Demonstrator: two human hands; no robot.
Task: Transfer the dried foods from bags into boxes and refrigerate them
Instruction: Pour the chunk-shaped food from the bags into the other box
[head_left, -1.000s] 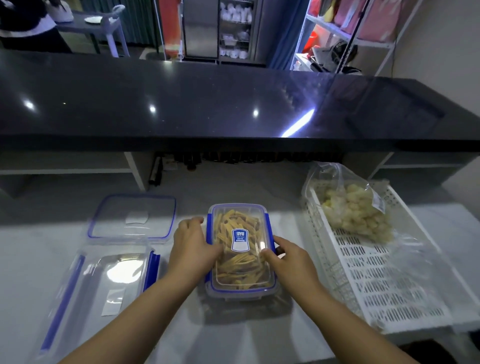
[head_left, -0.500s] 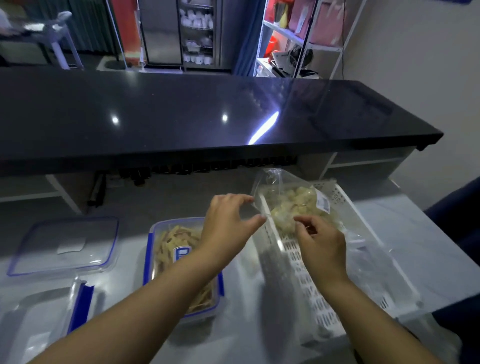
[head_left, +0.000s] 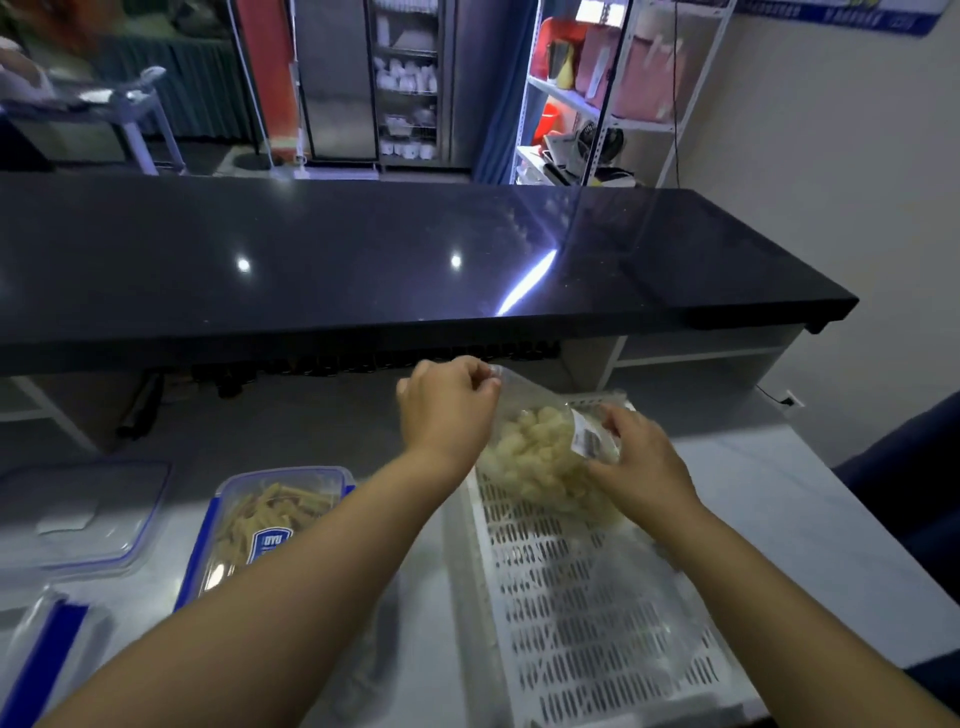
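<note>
Fingers of left hand (head_left: 448, 410) pinch bag of pale dried pieces (head_left: 540, 457) by its top, right hand (head_left: 636, 467) grips its labelled side | bag over white slotted tray (head_left: 597, 597) | both hands left the lidded box of strips (head_left: 265, 525) a second ago (one box filled) | next: empty box (head_left: 36, 649).

Bag (head_left: 540, 457): clear, pale yellow pieces, white label with black print; tray (head_left: 587, 623): white, rows of dark slots; lidded box (head_left: 270, 525): clear, blue clips, blue-and-white sticker, tan strips; counter (head_left: 363, 260): glossy black.
</note>
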